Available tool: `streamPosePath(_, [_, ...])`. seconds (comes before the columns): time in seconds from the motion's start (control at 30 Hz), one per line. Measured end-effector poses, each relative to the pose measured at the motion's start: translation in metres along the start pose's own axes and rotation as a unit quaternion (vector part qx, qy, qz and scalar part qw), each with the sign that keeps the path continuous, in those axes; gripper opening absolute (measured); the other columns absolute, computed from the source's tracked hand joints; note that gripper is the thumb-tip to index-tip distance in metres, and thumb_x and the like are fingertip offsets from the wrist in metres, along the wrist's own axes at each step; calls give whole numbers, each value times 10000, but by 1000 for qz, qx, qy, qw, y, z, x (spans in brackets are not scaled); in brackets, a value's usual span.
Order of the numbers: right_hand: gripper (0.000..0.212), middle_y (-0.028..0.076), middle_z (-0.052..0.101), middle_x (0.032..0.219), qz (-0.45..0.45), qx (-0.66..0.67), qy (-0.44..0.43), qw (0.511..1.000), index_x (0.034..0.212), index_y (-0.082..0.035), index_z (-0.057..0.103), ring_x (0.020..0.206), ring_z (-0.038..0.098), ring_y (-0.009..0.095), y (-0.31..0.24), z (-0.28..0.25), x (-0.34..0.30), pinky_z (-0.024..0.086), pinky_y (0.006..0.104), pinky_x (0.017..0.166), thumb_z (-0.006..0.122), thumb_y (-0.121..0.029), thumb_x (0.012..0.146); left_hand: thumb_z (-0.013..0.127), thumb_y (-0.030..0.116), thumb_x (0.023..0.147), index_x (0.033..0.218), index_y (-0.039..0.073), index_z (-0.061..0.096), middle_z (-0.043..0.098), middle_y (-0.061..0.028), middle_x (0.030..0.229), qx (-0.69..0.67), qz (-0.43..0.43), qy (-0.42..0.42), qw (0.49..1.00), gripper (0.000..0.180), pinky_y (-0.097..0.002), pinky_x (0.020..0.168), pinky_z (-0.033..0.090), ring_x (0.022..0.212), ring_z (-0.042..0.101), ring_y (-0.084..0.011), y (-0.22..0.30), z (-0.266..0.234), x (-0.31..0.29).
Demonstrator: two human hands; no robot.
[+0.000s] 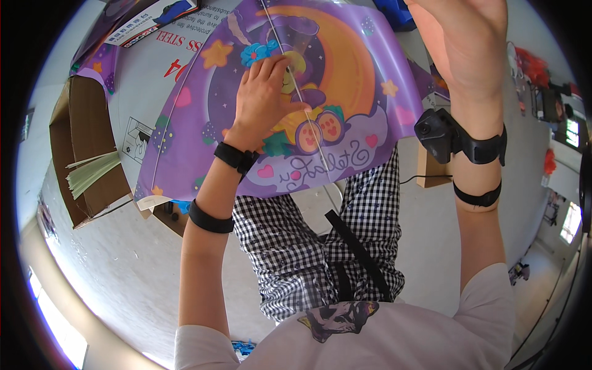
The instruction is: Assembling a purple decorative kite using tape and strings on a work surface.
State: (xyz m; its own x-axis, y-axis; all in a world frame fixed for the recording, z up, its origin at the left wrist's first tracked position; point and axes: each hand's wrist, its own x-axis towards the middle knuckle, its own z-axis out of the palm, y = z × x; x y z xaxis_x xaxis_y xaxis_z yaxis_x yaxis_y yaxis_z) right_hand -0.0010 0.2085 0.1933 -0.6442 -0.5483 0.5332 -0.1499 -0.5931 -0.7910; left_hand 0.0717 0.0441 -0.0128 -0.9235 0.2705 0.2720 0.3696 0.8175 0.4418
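A large purple printed sheet point(216, 111) with a cartoon animal on an orange moon lies curved over the work surface, its near edge bent down above my lap. My left hand point(264, 92) rests flat on its middle, fingers stretched and thumb out to the right, holding nothing. A thin pale cord point(316, 132) crosses the sheet beside my thumb and runs down toward my lap. My right hand point(465, 43) is raised beyond the sheet's right edge; its fingers are cut off by the top of the picture, so what they do is hidden.
At the left stands an open brown cardboard box point(80, 129) with pale green strips point(92, 172) in it. A printed white board point(132, 77) lies under the sheet. A printed box point(154, 24) sits at the far left, and a blue object point(394, 13) lies at the back right.
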Motion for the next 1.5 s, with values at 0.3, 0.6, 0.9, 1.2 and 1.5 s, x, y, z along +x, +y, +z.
streamPosePath(0.3, [214, 124, 636, 1035, -10, 1, 9, 1000, 1102, 40, 584, 993, 624, 180, 0, -3, -2, 512, 296, 914, 618, -21, 899, 867, 423, 553, 1174, 97, 587, 566, -27, 1204, -23, 25, 20, 999, 755, -391, 942, 442, 1111, 540, -264, -8, -1, 5])
streamPosePath(0.6, [207, 115, 640, 1041, 20, 38, 30, 999, 1098, 31, 592, 984, 624, 169, -1, -6, 1, 508, 279, 908, 616, -27, 901, 862, 392, 573, 1135, 113, 621, 579, 0, 1171, -33, 10, 19, 999, 672, -385, 926, 447, 1105, 543, -256, -9, -1, 6])
streamPosePath(0.9, [208, 117, 641, 1043, 20, 43, 28, 998, 1096, 30, 592, 981, 625, 168, 1, -4, 2, 508, 274, 906, 619, -27, 898, 847, 402, 593, 1110, 118, 631, 579, 4, 1133, -20, 5, 23, 1000, 629, -390, 915, 450, 1095, 546, -260, -10, 4, 9])
streamPosePath(1.2, [210, 110, 633, 1057, 18, -26, 3, 1000, 1109, 34, 586, 1011, 619, 166, 1, -8, 4, 509, 277, 919, 612, -15, 907, 859, 360, 563, 1056, 118, 642, 591, 15, 1099, -22, 9, 35, 999, 591, -376, 896, 461, 1064, 550, -236, -12, 4, 14])
streamPosePath(1.5, [167, 101, 641, 1056, 21, -262, -13, 965, 1066, 20, 601, 1002, 622, 151, 5, -19, 11, 511, 265, 909, 619, -14, 903, 870, 328, 561, 989, 94, 658, 601, 5, 1085, -59, 2, 34, 998, 532, -374, 896, 465, 1057, 551, -249, -20, 6, 19])
